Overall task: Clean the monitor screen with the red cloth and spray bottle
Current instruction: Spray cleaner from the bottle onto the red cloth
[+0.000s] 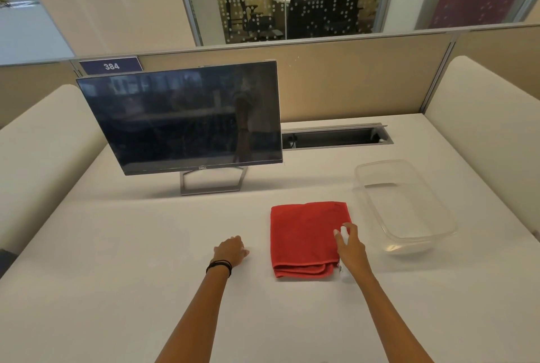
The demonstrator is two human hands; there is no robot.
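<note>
A dark monitor (pixel 187 120) on a silver stand sits at the back left of the white desk (pixel 131 245), its screen off. The folded red cloth (pixel 304 237) lies flat on the desk in front of me, right of centre. My right hand (pixel 350 248) is at the cloth's right edge and grips a small pale spray bottle (pixel 344 272). The hand hides most of the bottle; only its base and a bit of its top show. My left hand (pixel 230 251) rests on the desk left of the cloth, fingers loosely curled, holding nothing.
A clear plastic tub (pixel 409 234) stands to the right of the cloth. Behind it a cable slot (pixel 333 137) is set into the desk. Padded partitions border the desk on the left, right and back.
</note>
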